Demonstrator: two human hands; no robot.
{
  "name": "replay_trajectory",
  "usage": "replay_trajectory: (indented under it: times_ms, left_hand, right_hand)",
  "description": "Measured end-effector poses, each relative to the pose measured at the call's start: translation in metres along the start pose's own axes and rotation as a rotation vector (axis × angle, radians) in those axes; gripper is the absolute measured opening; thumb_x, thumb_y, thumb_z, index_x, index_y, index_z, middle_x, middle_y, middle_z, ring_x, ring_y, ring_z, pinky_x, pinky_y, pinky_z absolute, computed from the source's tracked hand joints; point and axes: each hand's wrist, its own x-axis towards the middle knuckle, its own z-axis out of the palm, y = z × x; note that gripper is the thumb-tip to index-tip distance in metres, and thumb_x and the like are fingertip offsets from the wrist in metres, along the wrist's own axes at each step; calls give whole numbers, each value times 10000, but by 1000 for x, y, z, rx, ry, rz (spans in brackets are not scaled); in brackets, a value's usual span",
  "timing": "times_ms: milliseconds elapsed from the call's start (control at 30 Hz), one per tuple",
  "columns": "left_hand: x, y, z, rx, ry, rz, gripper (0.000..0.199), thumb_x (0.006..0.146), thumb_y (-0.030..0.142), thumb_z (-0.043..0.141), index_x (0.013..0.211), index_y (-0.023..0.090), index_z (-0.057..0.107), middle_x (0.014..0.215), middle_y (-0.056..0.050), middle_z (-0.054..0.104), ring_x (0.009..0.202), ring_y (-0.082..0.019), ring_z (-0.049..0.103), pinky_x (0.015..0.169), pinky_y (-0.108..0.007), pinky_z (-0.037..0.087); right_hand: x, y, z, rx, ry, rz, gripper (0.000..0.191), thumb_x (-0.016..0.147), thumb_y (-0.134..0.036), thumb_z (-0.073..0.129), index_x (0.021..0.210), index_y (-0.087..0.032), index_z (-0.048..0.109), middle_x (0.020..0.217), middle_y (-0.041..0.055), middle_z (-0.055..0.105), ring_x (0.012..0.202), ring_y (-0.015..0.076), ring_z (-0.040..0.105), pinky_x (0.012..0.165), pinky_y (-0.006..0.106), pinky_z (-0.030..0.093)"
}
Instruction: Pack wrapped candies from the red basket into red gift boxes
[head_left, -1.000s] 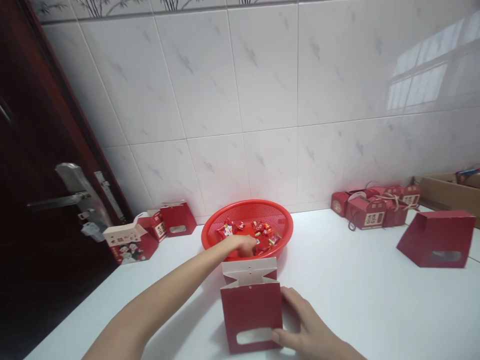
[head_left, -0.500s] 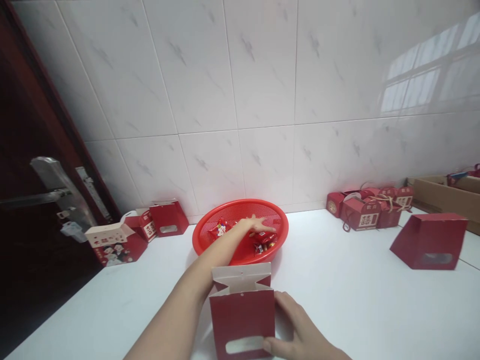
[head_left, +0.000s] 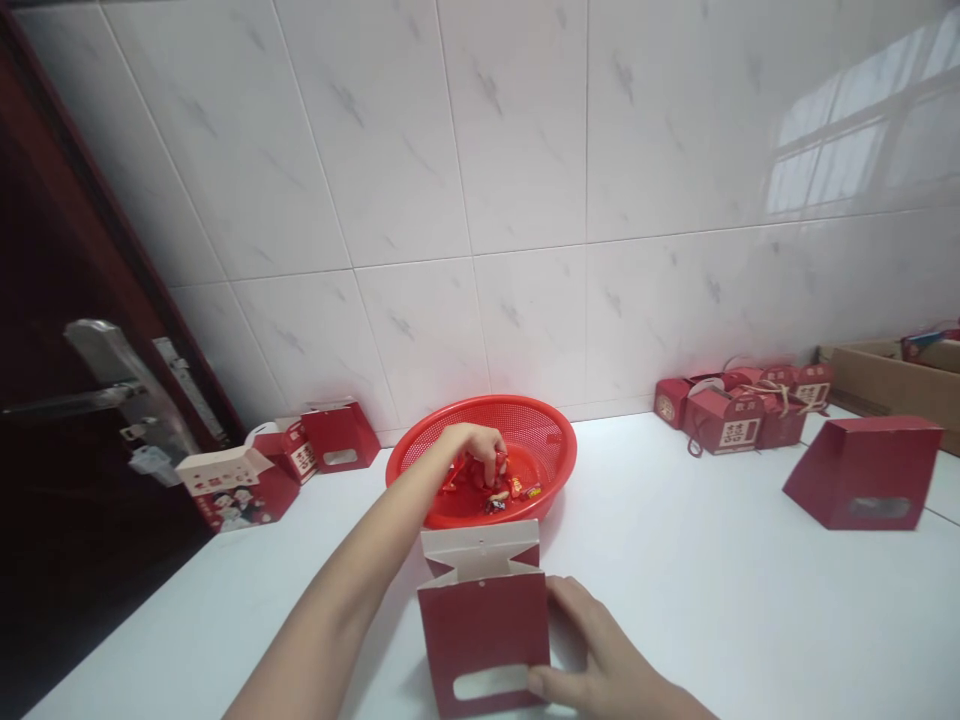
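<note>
1 dark door point(head_left: 60, 560): far left, with a silver handle point(head_left: 112, 395) and a padlock point(head_left: 154, 465) close by it.
Figure box point(head_left: 238, 492): left on the white table point(head_left: 697, 560), near the door, showing 2 cartoon figures under a cream flap.
Lettered box point(head_left: 301, 455): just behind, to the right.
Plain box point(head_left: 341, 435): far left, close to the tiled wall point(head_left: 525, 150).
Left arm point(head_left: 345, 590): crosses the basket's near left rim, hiding part of it.
Left hand point(head_left: 484, 450): inside the basket, fingers curled down; cannot tell whether they pinch anything.
Red basket point(head_left: 540, 430): centre, far side, close to the wall.
Wrapped sweets point(head_left: 517, 488): on the basket floor, some hidden by the hand.
Open box point(head_left: 484, 640): near centre, upright, top gaping, standing in front of the basket.
Right hand point(head_left: 600, 650): gripping that box's right side, thumb on the front beside the window, fingers along the edge.
Box cluster point(head_left: 724, 420): far right, several red boxes, some with cords.
Slanted box point(head_left: 870, 475): right, blocking part of the carton.
Cardboard carton point(head_left: 900, 390): far right, by the wall.
</note>
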Motion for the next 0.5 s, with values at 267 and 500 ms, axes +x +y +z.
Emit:
replay_trajectory:
  times_ms: [267,500]
  left_hand:
    - [-58,-11,-8,223,-6,-126,498,539,543,846,957,278,795,1128,-39,741,1056,-288,648,718,-266,519]
    - [-60,16,53,450,-3,-247,890,623,366,798,1462,363,502,1300,-118,679,1017,-343,672,753,-346,525]
  right_hand:
    - [0,-1,-1,69,-29,8,669,756,-581,730,1314,-238,592,1297,125,619,1175,331,578,1020,466,452]
    - [1,0,-1,61,-32,-1,643,766,-534,735,1314,-232,583,1310,130,612,1186,339,572,1024,483,440]
